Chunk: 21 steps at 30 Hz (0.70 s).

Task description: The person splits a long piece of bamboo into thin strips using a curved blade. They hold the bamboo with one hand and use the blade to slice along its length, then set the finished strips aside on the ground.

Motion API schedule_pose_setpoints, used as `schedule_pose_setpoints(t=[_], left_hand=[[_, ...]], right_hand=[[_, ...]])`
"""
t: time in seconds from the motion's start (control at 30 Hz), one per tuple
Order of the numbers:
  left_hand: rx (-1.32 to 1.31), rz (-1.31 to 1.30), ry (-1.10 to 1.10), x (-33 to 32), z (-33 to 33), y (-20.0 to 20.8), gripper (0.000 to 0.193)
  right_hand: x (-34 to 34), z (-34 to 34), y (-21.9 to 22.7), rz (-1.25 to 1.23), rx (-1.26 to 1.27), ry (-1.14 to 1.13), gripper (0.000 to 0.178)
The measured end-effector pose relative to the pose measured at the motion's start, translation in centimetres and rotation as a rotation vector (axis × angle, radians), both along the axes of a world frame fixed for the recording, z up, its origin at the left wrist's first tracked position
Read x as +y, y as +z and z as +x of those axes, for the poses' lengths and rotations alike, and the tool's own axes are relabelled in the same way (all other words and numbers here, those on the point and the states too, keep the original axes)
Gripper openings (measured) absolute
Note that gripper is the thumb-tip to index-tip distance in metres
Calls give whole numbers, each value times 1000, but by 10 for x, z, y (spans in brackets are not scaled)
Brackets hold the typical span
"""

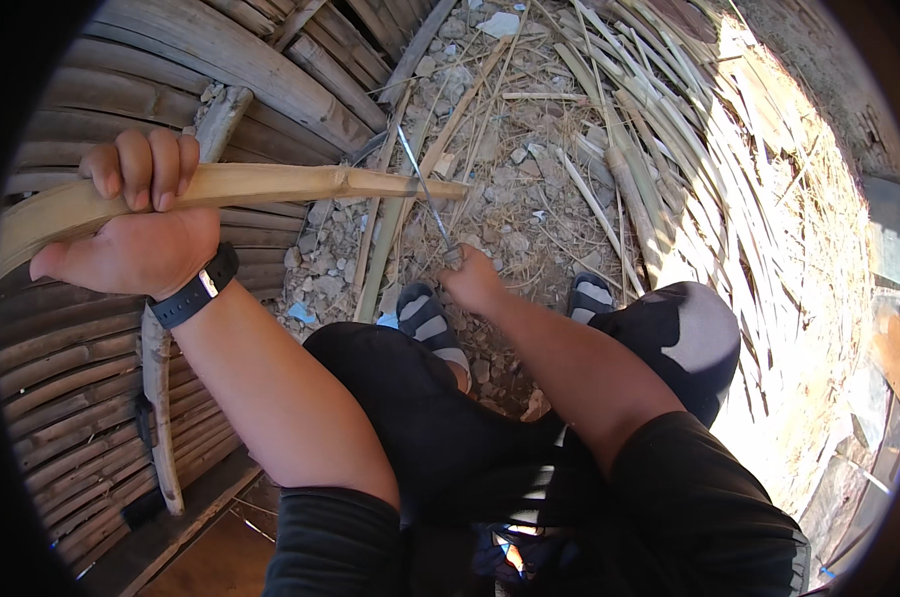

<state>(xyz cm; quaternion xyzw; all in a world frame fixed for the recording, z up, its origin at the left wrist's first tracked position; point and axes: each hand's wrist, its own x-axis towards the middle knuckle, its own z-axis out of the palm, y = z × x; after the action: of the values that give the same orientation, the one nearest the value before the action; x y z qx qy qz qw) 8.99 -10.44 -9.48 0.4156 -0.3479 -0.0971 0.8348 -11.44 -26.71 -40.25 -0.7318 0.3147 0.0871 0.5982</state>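
Note:
My left hand (151, 199), with a black watch on its wrist, is wrapped round a pale split bamboo pole (271, 183). The pole runs nearly level from the left rim to a tapering tip low over the ground. A fist is what my right hand (472, 279) makes around the grip of a long thin blade (422, 182), which looks like a machete seen almost edge-on. It points up and slightly left, crossing the pole near its tip. From this angle I cannot tell whether blade and bamboo touch.
A wall of bamboo slats (82, 368) stands close on the left, with an upright post (159, 398) against it. Stones and straw litter the ground (509, 239) around my sandalled feet (430, 320). Many long bamboo strips (669, 159) lie heaped at the right, partly in bright sun.

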Motion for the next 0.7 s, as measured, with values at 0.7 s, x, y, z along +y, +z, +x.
schedule_pose_setpoints(t=[0.7], left_hand=[[38, -7, -48, 31, 19, -2, 99]], right_hand=[[-1, 12, 36, 269, 73, 35, 48]])
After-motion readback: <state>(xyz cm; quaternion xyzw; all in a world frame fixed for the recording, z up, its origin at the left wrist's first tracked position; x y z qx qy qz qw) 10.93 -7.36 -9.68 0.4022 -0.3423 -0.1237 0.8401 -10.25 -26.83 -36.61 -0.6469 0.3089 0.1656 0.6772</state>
